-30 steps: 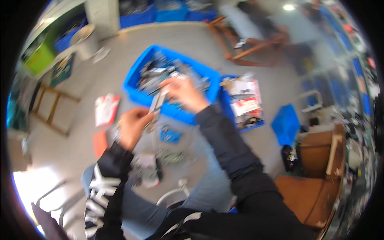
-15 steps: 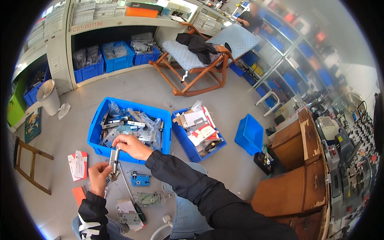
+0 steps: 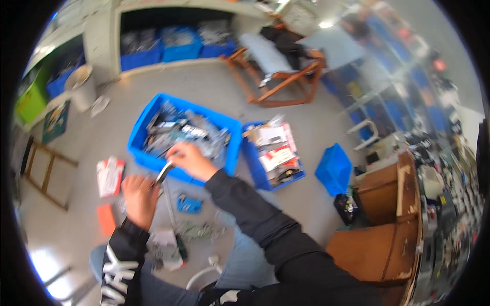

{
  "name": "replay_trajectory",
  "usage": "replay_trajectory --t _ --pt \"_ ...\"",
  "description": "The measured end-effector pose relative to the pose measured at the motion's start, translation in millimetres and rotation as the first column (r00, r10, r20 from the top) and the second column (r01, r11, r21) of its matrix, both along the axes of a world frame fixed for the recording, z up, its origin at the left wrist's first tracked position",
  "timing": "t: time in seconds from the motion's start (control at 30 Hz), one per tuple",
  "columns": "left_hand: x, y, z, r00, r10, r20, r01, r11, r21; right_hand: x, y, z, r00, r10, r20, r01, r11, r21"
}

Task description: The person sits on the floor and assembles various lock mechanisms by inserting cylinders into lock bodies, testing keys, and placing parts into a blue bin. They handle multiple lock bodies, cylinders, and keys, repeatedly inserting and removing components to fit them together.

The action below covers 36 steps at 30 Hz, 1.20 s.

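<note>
A silver metal lock cylinder [image 3: 164, 172] is held between my two hands, tilted, just beyond the near edge of the large blue bin; motion blurs it. My right hand [image 3: 191, 159] pinches its upper end. Around the lower end, the fingers of my left hand [image 3: 138, 198] are closed. Behind my hands, the large blue bin [image 3: 137, 133] holds bagged metal lock parts. On the floor below lie a blue lock case [image 3: 189, 203], a greenish bagged part [image 3: 199, 231] and a metal plate on white paper [image 3: 164, 247].
Right of the large bin stands a smaller blue bin [image 3: 251, 162] of boxes and papers. Farther right are a blue crate [image 3: 334, 168] and a wooden cabinet [image 3: 365, 250]. Red-and-white packets [image 3: 110, 177] and an orange box [image 3: 106, 219] lie left. A wooden rocking chair [image 3: 278, 76] stands behind.
The whole view has shifted, with the bins now farther right and higher. The lock cylinder has tilted from nearly upright to slanting, and my left hand has turned, its back now showing.
</note>
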State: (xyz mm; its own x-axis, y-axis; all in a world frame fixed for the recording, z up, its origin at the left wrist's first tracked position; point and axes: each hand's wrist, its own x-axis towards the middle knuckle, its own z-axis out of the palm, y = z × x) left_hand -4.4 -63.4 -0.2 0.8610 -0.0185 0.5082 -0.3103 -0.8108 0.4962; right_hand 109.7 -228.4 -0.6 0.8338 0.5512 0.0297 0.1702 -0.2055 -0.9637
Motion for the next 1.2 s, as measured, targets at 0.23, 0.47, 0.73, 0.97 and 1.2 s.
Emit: replay_trajectory --t 0.23,0.47,0.73,0.97,1.2 --pt "8 15 -6 0.900 -0.153 -0.408 -0.103 0.835 -0.541 2 -3 11 0.990 0.118 -0.076 -0.118 0.993 0.009" --pt "12 20 -5 0.699 -0.518 -0.492 -0.289 0.425 -0.858 -1 -5 20 0.972 0.148 -0.184 -0.129 0.986 0.110" --pt "0 5 5 0.996 -0.005 -0.088 0.003 1.000 -0.025 0 -6 16 0.989 0.060 -0.135 -0.057 0.998 0.026" --pt "0 6 4 1.000 -0.003 -0.008 0.003 1.000 0.017 2 -4 14 0.990 0.046 -0.135 -0.045 0.999 0.012" --pt "11 22 -2 0.737 -0.484 -0.471 -0.203 0.506 -0.838 2 -10 23 0.965 0.204 -0.164 -0.183 0.974 0.134"
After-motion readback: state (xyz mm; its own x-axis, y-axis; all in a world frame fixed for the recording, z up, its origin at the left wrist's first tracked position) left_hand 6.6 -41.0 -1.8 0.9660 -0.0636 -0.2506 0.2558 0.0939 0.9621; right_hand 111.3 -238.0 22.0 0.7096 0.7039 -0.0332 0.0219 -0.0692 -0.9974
